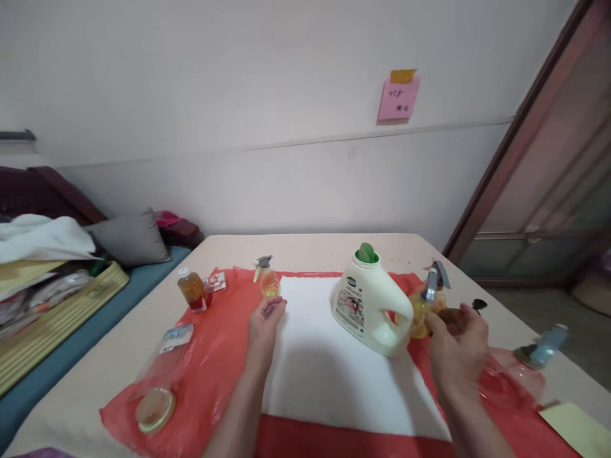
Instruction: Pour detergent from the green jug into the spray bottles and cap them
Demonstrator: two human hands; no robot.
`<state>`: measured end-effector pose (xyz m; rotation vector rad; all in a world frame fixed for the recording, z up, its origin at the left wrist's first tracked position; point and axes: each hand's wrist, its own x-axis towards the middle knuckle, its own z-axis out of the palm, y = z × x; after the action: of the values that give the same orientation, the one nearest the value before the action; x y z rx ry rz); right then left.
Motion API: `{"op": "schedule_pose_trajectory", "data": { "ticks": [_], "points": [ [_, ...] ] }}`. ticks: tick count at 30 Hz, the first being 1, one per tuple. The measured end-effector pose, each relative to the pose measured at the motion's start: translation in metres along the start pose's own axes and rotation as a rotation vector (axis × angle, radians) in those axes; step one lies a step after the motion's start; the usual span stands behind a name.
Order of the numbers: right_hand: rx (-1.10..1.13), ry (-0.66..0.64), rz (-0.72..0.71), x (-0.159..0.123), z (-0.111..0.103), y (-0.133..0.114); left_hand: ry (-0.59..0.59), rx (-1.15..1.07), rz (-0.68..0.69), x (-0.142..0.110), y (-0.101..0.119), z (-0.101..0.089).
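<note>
A large cream jug [370, 308] with a green cap or spout piece [367, 252] in its neck stands on the white cloth [310, 381]. To its right my right hand [458, 350] has thumb and fingers curved around a brownish-olive rounded thing [451, 315], whose kind I cannot make out. A small black piece [479, 305] shows beyond those fingers. Just behind that hand is a yellow spray bottle [422, 312]. My left hand [266, 321] hovers by the cloth's left edge, fingers loosely bent, nothing visible in them. Behind it stands a small spray bottle [270, 284] of yellow liquid.
Red plastic sheeting [210, 362] lies beneath the cloth on a pale table [310, 245]. On the left are an amber bottle [193, 291], a clear packet [174, 346] and a round lidded jar [155, 410]. A pinkish spray bottle [522, 375] and yellow paper [580, 426] occupy the right.
</note>
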<state>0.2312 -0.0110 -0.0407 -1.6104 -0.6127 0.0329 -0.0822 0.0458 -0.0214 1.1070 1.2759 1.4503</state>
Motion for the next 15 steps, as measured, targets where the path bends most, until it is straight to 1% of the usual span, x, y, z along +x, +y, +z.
{"op": "schedule_pose_trajectory", "data": {
  "ticks": [2, 4, 6, 8, 10, 12, 14, 15],
  "points": [
    [0.056, 0.027, -0.055, -0.006, -0.003, -0.014, 0.127, 0.092, 0.069, 0.004, -0.002, -0.007],
    [0.109, 0.018, -0.147, -0.013, -0.005, -0.025, 0.248, 0.216, 0.137, 0.012, 0.001, -0.014],
    [0.131, 0.006, -0.255, -0.018, -0.006, -0.031, 0.311, 0.327, 0.179, 0.029, 0.007, -0.017],
    [0.131, 0.009, -0.350, -0.024, -0.007, -0.033, 0.323, 0.405, 0.207, 0.053, 0.018, -0.014],
    [0.144, 0.002, -0.425, -0.030, -0.006, -0.034, 0.322, 0.473, 0.231, 0.080, 0.029, -0.006],
    [0.185, -0.032, -0.471, -0.039, -0.004, -0.036, 0.298, 0.511, 0.225, 0.103, 0.038, 0.002],
    [0.246, -0.112, -0.456, -0.050, -0.002, -0.039, 0.261, 0.523, 0.201, 0.117, 0.045, 0.006],
    [0.283, -0.181, -0.406, -0.055, -0.001, -0.041, 0.252, 0.520, 0.194, 0.121, 0.048, 0.006]
  ]
}}
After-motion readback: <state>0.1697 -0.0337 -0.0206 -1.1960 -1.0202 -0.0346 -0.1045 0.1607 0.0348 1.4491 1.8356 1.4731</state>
